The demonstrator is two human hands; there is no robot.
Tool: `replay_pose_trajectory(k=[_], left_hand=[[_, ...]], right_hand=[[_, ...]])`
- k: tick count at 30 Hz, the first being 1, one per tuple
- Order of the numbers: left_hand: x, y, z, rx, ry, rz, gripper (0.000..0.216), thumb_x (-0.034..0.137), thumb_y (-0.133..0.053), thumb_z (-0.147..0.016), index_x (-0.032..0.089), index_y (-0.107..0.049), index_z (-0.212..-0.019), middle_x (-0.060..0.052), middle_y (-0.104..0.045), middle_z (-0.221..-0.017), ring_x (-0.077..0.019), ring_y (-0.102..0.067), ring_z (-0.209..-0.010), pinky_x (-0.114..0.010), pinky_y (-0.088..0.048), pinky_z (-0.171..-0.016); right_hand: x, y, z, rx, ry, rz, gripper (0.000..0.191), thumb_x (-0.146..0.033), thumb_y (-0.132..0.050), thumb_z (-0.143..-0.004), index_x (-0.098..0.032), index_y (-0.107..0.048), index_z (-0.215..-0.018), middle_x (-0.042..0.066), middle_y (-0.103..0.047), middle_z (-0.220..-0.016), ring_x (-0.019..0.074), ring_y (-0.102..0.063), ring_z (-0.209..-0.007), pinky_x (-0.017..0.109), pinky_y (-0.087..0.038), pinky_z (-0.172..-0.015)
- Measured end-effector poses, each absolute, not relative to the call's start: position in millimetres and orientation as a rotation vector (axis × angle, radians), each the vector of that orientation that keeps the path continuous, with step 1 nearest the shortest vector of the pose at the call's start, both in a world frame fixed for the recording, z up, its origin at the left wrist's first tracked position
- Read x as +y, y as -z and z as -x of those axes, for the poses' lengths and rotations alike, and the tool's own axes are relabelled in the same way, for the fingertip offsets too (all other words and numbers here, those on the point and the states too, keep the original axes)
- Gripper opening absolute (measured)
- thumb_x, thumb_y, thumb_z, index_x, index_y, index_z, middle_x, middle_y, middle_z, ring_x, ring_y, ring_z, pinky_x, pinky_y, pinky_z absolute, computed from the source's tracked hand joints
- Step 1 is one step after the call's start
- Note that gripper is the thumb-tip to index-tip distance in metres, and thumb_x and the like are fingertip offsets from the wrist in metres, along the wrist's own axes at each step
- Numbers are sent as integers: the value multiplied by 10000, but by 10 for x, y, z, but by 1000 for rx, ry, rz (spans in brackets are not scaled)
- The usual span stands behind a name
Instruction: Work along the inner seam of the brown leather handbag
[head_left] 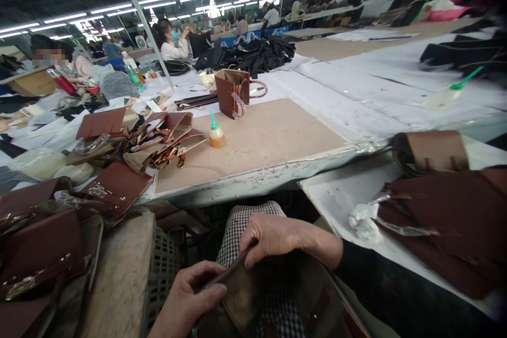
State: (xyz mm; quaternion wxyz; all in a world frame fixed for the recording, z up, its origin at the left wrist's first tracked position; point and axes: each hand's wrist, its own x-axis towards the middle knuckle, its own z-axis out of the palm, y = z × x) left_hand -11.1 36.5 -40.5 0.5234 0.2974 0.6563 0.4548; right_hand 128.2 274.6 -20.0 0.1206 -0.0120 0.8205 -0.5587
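An unfinished handbag (285, 280) with an olive-brown lining rests over my lap, its lining side facing me. My left hand (194, 296) pinches its upper edge at the left, thumb on the lining side. Farther along the same edge, my right hand (273, 240) grips it between thumb and fingers. Both hands are closed on the bag, a short way apart. Beneath it shows black-and-white checked cloth (237, 227). The bag's lower part runs out of the picture.
Beyond my lap, a small bottle with a green nozzle (217, 134) and an upright brown bag (232, 92) stand on a brown board (277, 132). Brown bag pieces (119, 182) are heaped at left, more (443, 222) at right. A slanted pole (142, 21) rises behind; people sit farther off.
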Motion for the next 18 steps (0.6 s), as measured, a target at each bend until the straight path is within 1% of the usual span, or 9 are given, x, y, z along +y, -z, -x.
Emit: replay_pose_trajectory(k=[3, 9, 12, 13, 15, 18], left_hand=[[375, 386, 96, 1569, -1081, -715, 442, 520, -832, -715, 169, -792, -980, -55, -751, -869, -225, -658, -817, -265, -496, -726], [375, 409, 123, 1520, -1066, -703, 438, 511, -824, -717, 166, -775, -982, -50, -737, -881, -218, -645, -825, -263, -481, -729], [407, 334, 168, 1436, -1026, -755, 501, 520, -832, -691, 163, -754, -1033, -47, -728, -894, -226, -637, -845, -263, -472, -734], [429, 287, 182, 1436, -1011, -781, 503, 521, -814, -715, 166, -745, -1065, -49, -729, -920, -235, -636, -878, -270, -474, -758], [488, 176, 202, 1508, -961, -847, 438, 506, -728, -821, 177, -727, -1109, -52, -729, -982, -245, -630, -944, -281, -473, -805], [598, 35, 197, 1655, -838, -986, 320, 452, -611, -930, 184, -734, -1054, -38, -726, -966, -225, -618, -925, -266, -453, -783]], right_hand=[[2753, 188, -1301, 2401, 1628, 57, 188, -264, -765, -804, -188, -833, -962, -32, -720, -699, 108, -596, -622, 178, -409, -562], [2746, 183, -1312, 2429, 1582, 89, 181, -132, -779, -758, -178, -829, -927, -56, -686, -659, 89, -572, -588, 164, -402, -561], [2739, 207, -1295, 2466, 1555, 100, 219, -130, -787, -750, -177, -826, -960, -39, -723, -714, 101, -606, -625, 163, -411, -565], [2736, 213, -1287, 2477, 1547, 108, 233, -131, -783, -752, -184, -824, -975, -34, -740, -743, 107, -618, -644, 163, -418, -575], [2729, 216, -1268, 2487, 1534, 131, 256, -122, -771, -756, -193, -822, -996, -28, -760, -781, 112, -630, -670, 163, -427, -593], [2713, 201, -1240, 2492, 1530, 149, 274, -105, -758, -760, -186, -820, -1014, -28, -761, -771, 104, -611, -637, 166, -420, -590]])
